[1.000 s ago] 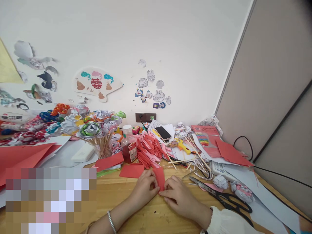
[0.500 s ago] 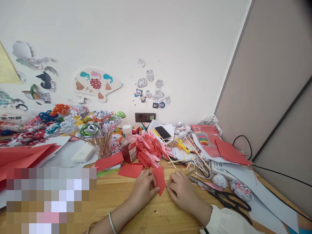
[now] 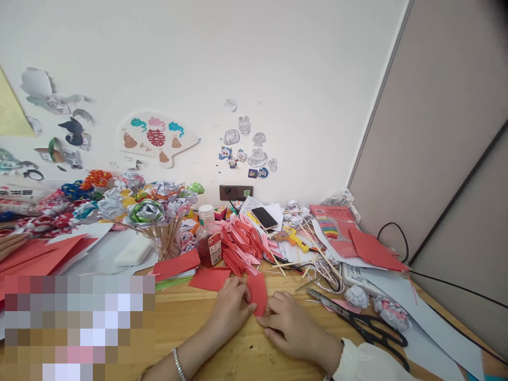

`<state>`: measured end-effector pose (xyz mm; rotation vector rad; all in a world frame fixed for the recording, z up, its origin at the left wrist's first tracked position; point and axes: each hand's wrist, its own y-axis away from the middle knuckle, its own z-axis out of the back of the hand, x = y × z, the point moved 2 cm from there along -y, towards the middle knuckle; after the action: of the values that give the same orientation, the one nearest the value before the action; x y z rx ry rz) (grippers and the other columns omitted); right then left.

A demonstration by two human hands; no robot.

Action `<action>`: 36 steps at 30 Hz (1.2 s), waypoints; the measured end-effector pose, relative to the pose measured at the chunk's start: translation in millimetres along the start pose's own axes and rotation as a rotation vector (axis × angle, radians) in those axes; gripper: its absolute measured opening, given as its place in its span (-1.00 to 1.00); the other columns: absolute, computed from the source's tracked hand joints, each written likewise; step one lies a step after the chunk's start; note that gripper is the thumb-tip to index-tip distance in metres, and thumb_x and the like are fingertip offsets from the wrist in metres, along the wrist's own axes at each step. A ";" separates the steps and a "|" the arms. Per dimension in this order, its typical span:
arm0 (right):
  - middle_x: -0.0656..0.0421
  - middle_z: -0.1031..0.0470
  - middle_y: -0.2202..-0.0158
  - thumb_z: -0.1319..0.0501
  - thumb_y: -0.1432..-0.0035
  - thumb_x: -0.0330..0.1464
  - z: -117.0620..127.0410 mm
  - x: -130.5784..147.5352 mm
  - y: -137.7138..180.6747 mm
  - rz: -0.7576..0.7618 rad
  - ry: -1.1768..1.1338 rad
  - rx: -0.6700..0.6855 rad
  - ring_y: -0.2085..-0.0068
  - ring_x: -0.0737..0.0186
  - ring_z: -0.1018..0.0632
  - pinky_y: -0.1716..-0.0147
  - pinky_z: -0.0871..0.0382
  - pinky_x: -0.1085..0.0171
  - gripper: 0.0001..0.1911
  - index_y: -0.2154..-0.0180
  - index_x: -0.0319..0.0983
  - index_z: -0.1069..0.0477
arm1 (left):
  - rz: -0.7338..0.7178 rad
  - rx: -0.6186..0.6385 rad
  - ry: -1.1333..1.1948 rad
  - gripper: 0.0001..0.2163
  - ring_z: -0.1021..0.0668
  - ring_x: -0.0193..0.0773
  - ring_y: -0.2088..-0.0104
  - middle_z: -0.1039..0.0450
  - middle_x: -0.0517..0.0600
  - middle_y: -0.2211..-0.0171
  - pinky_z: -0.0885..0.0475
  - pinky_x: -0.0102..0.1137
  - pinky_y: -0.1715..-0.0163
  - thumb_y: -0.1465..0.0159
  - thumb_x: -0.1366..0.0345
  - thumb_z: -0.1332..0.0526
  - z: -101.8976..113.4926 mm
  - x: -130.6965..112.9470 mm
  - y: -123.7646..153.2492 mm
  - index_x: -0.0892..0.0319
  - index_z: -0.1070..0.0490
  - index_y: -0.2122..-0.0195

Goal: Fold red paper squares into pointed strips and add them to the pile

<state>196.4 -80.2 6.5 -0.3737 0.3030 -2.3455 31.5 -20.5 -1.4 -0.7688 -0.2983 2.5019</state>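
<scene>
A small piece of red paper [image 3: 257,292] lies upright between my hands on the wooden table, its lower end rounded or folded in. My left hand [image 3: 233,302] grips its left edge, the thumb pressed on the lower part. At the lower right edge, my right hand [image 3: 284,320] pinches the paper with thumb and curled fingers. Just behind my left hand lies a flat red paper sheet [image 3: 209,279], partly covered by it. A pile of folded red and pink paper strips [image 3: 243,241] rises beyond the paper.
Black-handled scissors [image 3: 359,321] lie right of my right hand, beside crumpled paper balls [image 3: 356,296]. Behind are a bottle of red liquid [image 3: 209,241], a phone [image 3: 264,217], a yellow glue gun [image 3: 297,240] and paper flowers [image 3: 146,212] on sticks. A pixelated patch hides the lower left.
My right hand has moved left onto the paper's lower edge. The paper's pointed lower end now looks rounded or folded. My left hand has barely shifted.
</scene>
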 end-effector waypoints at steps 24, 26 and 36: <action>0.11 -0.37 0.21 -0.26 -0.09 -0.29 13.3 -47.7 2.6 -0.312 0.214 -0.032 0.14 0.08 -0.32 0.17 -0.18 0.15 -0.74 0.14 -0.14 -0.42 | -0.464 0.385 0.052 -0.55 -0.32 0.05 -0.11 -0.22 0.10 -0.17 -0.30 -0.11 -0.06 -0.10 0.32 -0.31 27.2 -10.3 12.9 0.01 -0.35 -0.05; 0.10 -0.38 0.19 -0.29 -0.05 -0.31 11.7 -45.7 0.0 -0.313 0.212 -0.060 0.14 0.06 -0.33 0.16 -0.18 0.13 -0.68 0.10 -0.16 -0.39 | -0.453 0.386 0.130 -0.59 -0.30 -0.03 -0.14 -0.16 0.09 -0.20 -0.29 -0.20 -0.08 -0.16 0.38 -0.24 27.0 -11.7 11.7 0.02 -0.34 -0.06; 0.17 -0.43 0.27 -0.15 -0.13 -0.48 11.9 -34.4 0.9 -0.112 0.029 -0.074 0.20 0.20 -0.36 0.19 -0.19 0.23 -0.84 0.22 -0.18 -0.40 | -0.580 0.322 0.161 -0.81 -0.50 -0.25 0.13 -0.48 0.02 0.13 -0.39 -0.43 0.10 -0.27 0.38 -0.12 8.8 -5.2 8.8 0.09 -0.44 0.13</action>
<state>224.9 -58.0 11.1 -0.4024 0.3926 -2.4563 26.7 -31.2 5.2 -0.6346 -0.0442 1.8691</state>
